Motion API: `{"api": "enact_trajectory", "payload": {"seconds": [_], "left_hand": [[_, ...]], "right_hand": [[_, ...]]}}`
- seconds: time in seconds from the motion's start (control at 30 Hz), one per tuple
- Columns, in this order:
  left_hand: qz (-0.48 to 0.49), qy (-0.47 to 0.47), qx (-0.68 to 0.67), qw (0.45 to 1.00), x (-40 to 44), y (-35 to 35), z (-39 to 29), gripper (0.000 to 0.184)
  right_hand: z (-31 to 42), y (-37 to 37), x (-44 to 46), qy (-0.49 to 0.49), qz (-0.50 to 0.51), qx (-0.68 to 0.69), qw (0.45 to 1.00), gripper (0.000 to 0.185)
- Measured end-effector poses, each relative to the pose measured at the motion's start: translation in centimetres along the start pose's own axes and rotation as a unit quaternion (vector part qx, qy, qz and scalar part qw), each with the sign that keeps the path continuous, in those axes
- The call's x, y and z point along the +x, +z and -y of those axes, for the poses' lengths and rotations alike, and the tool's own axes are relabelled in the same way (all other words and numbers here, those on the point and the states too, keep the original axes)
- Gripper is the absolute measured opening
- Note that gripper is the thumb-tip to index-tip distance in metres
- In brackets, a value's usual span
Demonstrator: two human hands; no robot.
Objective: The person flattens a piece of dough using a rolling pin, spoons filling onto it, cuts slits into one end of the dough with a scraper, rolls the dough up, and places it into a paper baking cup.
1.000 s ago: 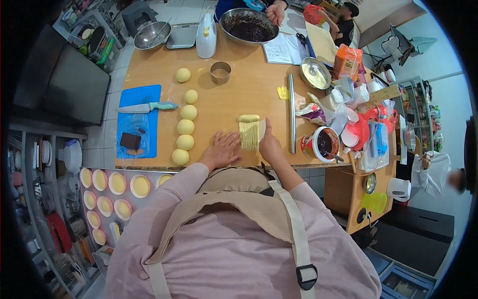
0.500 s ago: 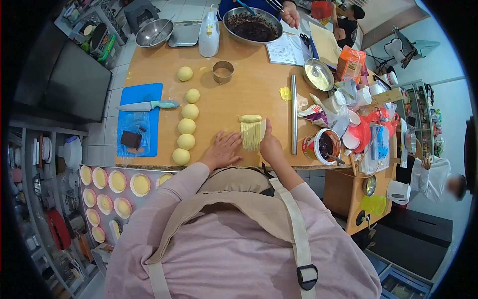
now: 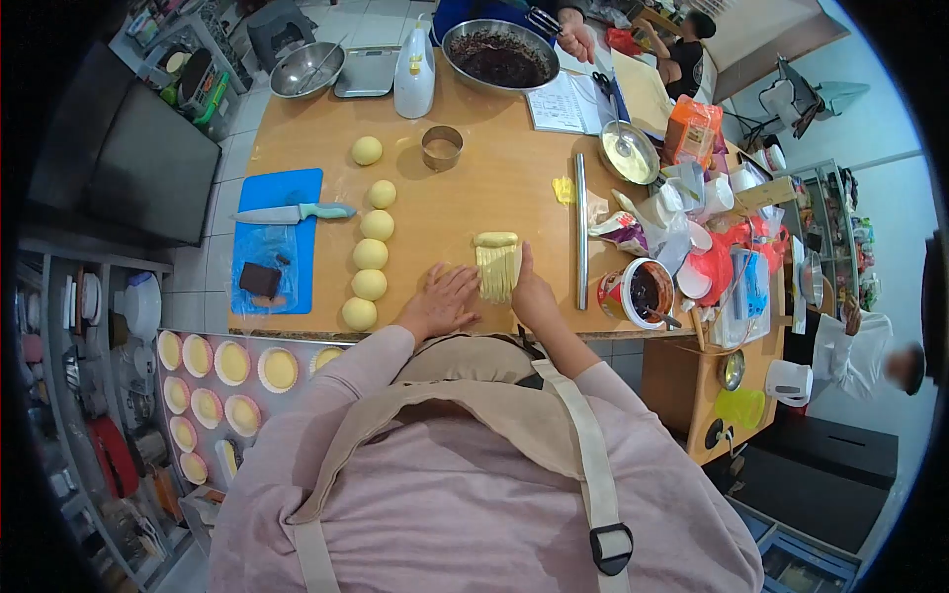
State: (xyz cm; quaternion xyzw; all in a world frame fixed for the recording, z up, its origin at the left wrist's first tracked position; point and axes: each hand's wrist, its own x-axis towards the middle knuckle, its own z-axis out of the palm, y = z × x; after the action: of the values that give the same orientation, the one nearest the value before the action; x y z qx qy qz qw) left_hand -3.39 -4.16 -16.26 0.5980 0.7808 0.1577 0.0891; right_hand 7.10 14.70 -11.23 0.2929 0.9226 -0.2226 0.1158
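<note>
A flat piece of pale yellow dough [image 3: 497, 272] lies near the table's front edge, cut into thin strips, with a rolled, uncut far end. My left hand [image 3: 442, 299] rests palm down just left of it, fingers spread. At the dough's right edge is my right hand [image 3: 534, 295], its fingers closed and the index finger pointing forward; a thin pale tool shows beside that finger, largely hidden. Several round dough balls [image 3: 370, 255] stand in a column to the left.
A knife [image 3: 287, 213] and dark block [image 3: 260, 280] lie on a blue board [image 3: 304, 188]. Right are a metal rod [image 3: 581, 232] and a tub of dark filling [image 3: 645, 292]. A co-worker's hand [image 3: 575, 38] is beside a bowl [image 3: 501, 54]. Tarts [image 3: 232, 363] sit lower left.
My right hand has shifted slightly, and the pale tool shows less beside its index finger. My left hand stays put. The co-worker's hand has moved beside the bowl, with metal beaters now visible.
</note>
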Motion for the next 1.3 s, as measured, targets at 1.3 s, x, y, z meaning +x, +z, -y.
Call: {"api": "enact_trajectory", "payload": {"seconds": [1.3], "left_hand": [[0.008,0.004,-0.011,1.000,-0.1,0.3,0.1,0.074]], "right_hand": [[2.2,0.7,-0.4,-0.034,-0.022,0.045,0.998,0.090]]}}
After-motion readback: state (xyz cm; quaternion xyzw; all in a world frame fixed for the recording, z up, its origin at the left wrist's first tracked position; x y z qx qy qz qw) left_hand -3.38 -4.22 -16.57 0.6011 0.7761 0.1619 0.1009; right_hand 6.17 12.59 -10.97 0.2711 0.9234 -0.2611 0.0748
